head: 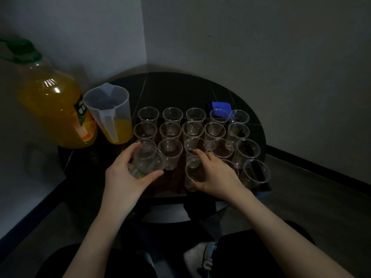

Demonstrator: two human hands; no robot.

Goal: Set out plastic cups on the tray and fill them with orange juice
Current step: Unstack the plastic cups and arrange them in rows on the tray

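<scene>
While my left hand [128, 167] grips a tilted cup [147, 161] and my right hand [215, 173] curls round another cup [193, 173] on the tray [172, 185], both could nudge the packed empty neighbours over; juice waits in the jug [111, 113].

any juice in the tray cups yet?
No. The cups on the tray look clear and empty; juice shows only in the pitcher and the bottle.
</scene>
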